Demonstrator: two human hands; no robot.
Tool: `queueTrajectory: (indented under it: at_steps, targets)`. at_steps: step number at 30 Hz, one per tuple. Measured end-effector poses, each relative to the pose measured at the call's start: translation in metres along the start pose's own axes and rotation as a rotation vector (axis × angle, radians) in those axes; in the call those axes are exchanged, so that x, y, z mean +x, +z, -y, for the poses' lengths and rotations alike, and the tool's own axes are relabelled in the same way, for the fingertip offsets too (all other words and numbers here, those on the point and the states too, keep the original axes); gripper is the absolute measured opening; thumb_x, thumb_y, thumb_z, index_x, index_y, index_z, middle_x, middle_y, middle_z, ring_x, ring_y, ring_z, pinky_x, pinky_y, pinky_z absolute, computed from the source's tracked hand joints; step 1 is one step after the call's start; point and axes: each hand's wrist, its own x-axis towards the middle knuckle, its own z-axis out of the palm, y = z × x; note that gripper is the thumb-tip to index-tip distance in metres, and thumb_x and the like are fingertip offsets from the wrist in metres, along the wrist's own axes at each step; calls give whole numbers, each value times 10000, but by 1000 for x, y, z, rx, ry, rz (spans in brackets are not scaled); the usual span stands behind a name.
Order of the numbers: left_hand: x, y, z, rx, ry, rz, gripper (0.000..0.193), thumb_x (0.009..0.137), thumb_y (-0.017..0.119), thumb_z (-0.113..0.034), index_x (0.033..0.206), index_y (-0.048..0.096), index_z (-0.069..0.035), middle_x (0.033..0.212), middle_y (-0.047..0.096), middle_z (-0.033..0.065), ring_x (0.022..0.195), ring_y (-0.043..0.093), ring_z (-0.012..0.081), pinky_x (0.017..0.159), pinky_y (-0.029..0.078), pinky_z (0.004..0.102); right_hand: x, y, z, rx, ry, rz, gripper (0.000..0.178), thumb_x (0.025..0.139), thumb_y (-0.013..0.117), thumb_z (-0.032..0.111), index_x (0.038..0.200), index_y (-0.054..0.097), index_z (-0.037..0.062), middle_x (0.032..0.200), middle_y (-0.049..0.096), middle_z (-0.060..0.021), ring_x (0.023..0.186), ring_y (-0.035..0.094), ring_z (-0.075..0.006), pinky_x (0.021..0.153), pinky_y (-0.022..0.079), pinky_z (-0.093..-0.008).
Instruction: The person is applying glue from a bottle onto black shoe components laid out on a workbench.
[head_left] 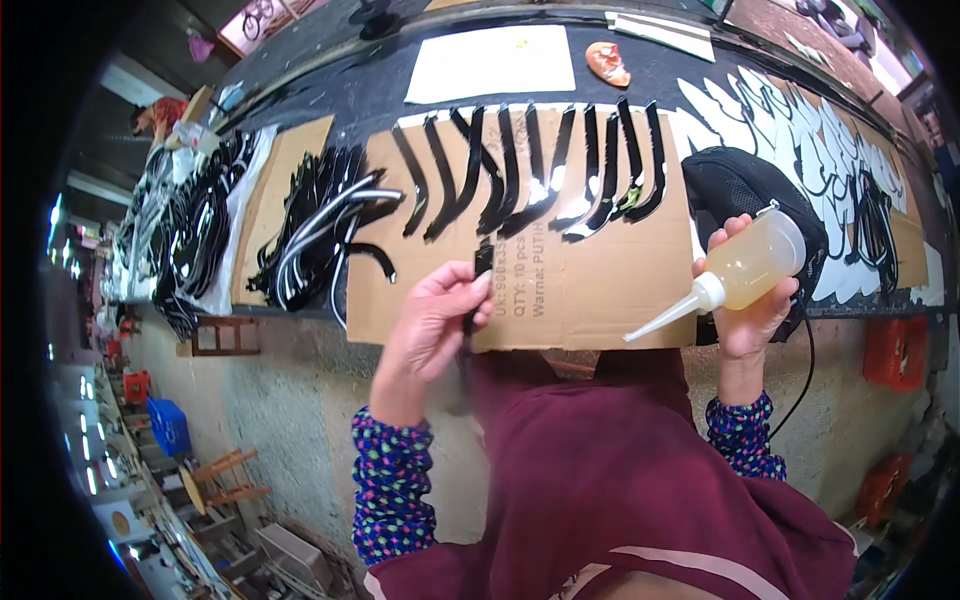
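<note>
My left hand point(437, 318) pinches a narrow black strip point(484, 262) between thumb and fingers, above the near part of a flat cardboard sheet point(600, 290). In my right hand point(748, 300) is a clear squeeze bottle point(752, 262) of pale yellow liquid. It is tilted, its long white nozzle pointing down and left over the cardboard's near edge. Several curved, glossy black strips point(545, 205) lie in a row across the far half of the cardboard. One short curved strip point(377, 258) rests at its left edge.
Piles of black strips point(320, 220) lie to the left on cardboard. A black mesh bag point(750, 185) sits right of the cardboard, with white leaf-shaped pieces point(800, 150) beyond it. At the back are a white sheet point(490, 62) and an orange-red object point(607, 63). A wooden stool point(225, 480) stands on the floor.
</note>
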Motion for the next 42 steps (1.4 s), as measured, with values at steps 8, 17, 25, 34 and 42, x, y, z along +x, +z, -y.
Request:
queueTrajectory:
  at_steps: [8,17,25,34,42]
  targets:
    - [95,66,22,-59,-5,44,80,791,567,-30,838,506,-6,749,547,65,617,546,121,569,479,208,-9,-26,20,2,-138,-52,802,574,769,348,1210,368,69,1154,448,-59,1079,438,-237,847,408,-474]
    - [126,148,62,121,-119,93,137,766,602,-47,823,497,20,716,551,75,609,561,144,582,499,229,-12,-33,42,62,-224,15,806,575,774,331,1208,344,79,1153,438,-62,1095,422,-241,869,401,-481]
    - [142,153,113,743,658,32,256,691,616,7,899,469,35,755,507,91,669,498,169,624,433,283,-12,-24,35,63,-214,32,815,623,742,313,1250,293,50,1221,392,-84,1129,386,-247,910,358,-490]
    - [75,56,63,1022,971,-361,281,773,548,-102,1023,482,7,909,481,125,842,474,229,747,389,314,-16,-13,31,18,-216,36,815,624,743,295,1255,296,40,1242,371,-85,1163,346,-236,933,328,-465]
    - [52,-107,-20,1557,1065,-1066,355,738,579,-70,1079,479,-57,1018,456,126,920,441,298,806,378,378,-8,5,0,-43,-71,-19,801,630,738,303,1253,306,45,1241,385,-78,1161,365,-244,947,320,-463]
